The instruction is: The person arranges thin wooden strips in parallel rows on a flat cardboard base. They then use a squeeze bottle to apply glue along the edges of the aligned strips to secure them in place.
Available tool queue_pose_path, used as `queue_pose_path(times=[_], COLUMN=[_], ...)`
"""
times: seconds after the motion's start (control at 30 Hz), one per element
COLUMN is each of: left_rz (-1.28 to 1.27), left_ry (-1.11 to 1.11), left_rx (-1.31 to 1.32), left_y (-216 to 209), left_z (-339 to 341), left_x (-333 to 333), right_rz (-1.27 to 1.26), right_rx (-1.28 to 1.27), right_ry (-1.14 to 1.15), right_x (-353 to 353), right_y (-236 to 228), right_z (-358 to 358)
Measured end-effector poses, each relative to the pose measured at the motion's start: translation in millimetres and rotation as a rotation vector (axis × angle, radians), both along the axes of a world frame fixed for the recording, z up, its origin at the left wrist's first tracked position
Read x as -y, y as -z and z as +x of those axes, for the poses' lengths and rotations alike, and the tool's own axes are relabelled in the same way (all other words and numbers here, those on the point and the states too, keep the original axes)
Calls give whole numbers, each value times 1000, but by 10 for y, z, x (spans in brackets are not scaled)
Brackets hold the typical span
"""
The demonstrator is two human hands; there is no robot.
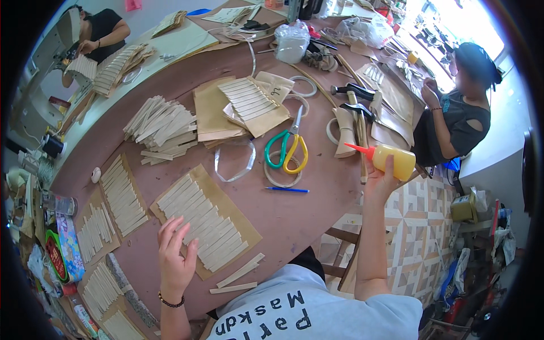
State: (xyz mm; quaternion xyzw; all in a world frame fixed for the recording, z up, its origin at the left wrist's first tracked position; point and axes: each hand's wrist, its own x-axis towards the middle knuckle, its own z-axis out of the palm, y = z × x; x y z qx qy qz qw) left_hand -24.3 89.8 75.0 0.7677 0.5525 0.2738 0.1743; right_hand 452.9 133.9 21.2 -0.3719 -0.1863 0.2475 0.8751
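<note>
My right hand (pixel 383 180) is raised over the table's right edge, wrapped round a squeeze bottle (pixel 395 161) of yellow liquid. The bottle lies tilted on its side, its red pointed nozzle toward the left. My left hand (pixel 177 249) has its fingers apart and holds nothing. It is at the lower left edge of a brown paper sheet (pixel 241 226) covered with a slanting row of pale flat strips (pixel 201 221). Whether the fingertips touch the strips, I cannot tell. Two loose strips (pixel 241 271) lie by the sheet's near corner.
A heap of strips (pixel 161 127), stacked brown sheets (pixel 218 107), green-and-yellow-handled scissors (pixel 294 141), a tape roll (pixel 283 182), a blue pen (pixel 287 190) and hammers (pixel 354 93) lie beyond. More strip-covered sheets (pixel 124 195) are at left. Co-workers sit at far left (pixel 107 31) and right (pixel 467 107).
</note>
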Motion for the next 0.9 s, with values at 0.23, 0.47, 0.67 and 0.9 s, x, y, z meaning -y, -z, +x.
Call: queue_pose_path(times=[0.23, 0.47, 0.67, 0.9], left_rz=[71, 68, 97, -367], left_ry=[460, 720, 563, 370], left_rx=[8, 81, 108, 379], left_y=[-317, 8, 591, 738], left_z=[922, 2066, 3059, 3556], left_x=[-415, -965, -1379, -1549], right_rz=[-9, -10, -80, -70], right_rx=[-12, -8, -112, -16], right_ry=[200, 137, 113, 81], right_x=[-104, -145, -79, -28], right_y=[272, 277, 185, 313], right_z=[125, 85, 185, 265])
